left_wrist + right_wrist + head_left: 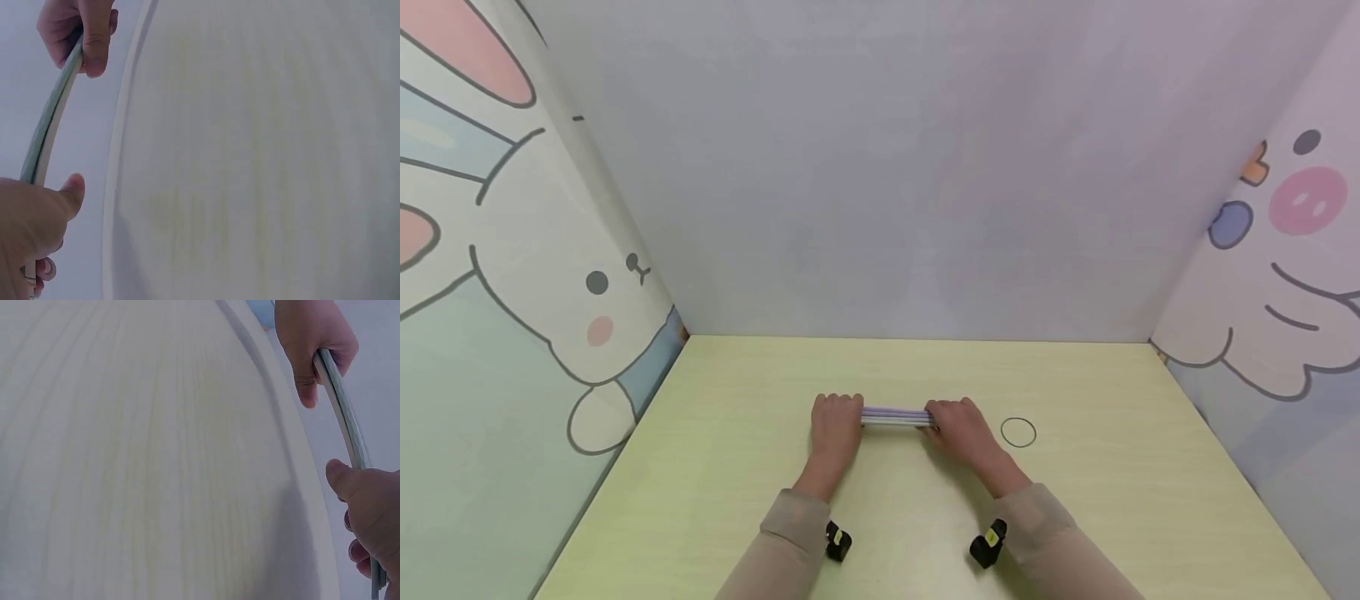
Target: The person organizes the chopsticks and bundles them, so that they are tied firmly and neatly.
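Note:
A bundle of slim, long sticks (895,417), lilac and pale in the head view, spans the gap between both hands. My left hand (837,427) grips its left end with the fingers curled over. At the other end my right hand (958,429) holds it the same way. In the left wrist view the sticks (53,119) look greenish and white, lying close against each other, and the left thumb (74,190) sticks out beside them. The right wrist view has the bundle (345,412) running into both fists. The palms hide its ends partly.
A thin dark ring (1018,432) lies on the pale wooden table (760,367), just right of my right hand. Behind the table stands a plain grey wall (917,183). Cartoon-printed panels (535,292) close off both sides. Small black devices (838,542) sit at the wrists.

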Tool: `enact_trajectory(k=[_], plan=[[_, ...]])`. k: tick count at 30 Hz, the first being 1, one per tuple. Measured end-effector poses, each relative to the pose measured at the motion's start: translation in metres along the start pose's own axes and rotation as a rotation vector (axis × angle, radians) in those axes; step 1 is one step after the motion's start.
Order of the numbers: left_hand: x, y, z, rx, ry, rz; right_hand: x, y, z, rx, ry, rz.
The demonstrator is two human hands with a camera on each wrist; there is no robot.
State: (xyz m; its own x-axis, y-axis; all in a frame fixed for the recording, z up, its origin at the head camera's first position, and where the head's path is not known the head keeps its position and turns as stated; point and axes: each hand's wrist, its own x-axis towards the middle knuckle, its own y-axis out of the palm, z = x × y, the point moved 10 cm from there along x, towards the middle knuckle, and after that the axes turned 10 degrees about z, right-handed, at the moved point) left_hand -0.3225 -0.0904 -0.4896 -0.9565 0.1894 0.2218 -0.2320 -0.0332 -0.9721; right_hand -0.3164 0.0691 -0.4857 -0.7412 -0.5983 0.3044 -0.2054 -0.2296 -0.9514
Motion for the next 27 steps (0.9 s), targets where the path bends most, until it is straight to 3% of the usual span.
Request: enact_trajectory(k=[3,6,9,12,15,19,23,25,27], plan=[[-0.003,-0.01,0.001,0.002,0.003,-0.083,0.001,-0.012,-0.005,0.009,0.032,-0.07],[-0.008,-0.024,0.001,-0.016,0.016,-0.224,-0.001,-0.019,-0.02,0.09,0.154,-0.125],[-0.016,-0.037,0.002,-0.036,0.02,-0.38,-0.006,-0.023,-0.038,0.291,0.311,-0.213],[-0.021,-0.046,0.002,-0.068,0.014,-0.471,-0.011,-0.024,-0.051,0.559,0.429,-0.319],[-0.021,-0.048,0.002,-0.089,-0.01,-0.473,-0.013,-0.027,-0.053,0.735,0.429,-0.416],[-0.019,-0.049,0.001,-0.082,-0.034,-0.453,-0.015,-0.036,-0.053,0.766,0.404,-0.487],[-0.021,-0.053,0.0,-0.069,-0.026,-0.492,-0.023,-0.037,-0.067,0.777,0.538,-0.517],[-0.022,-0.055,0.001,-0.069,-0.023,-0.505,-0.026,-0.031,-0.075,0.844,0.616,-0.503],[-0.023,-0.055,0.001,-0.078,-0.019,-0.496,-0.025,-0.024,-0.075,0.945,0.623,-0.463]])
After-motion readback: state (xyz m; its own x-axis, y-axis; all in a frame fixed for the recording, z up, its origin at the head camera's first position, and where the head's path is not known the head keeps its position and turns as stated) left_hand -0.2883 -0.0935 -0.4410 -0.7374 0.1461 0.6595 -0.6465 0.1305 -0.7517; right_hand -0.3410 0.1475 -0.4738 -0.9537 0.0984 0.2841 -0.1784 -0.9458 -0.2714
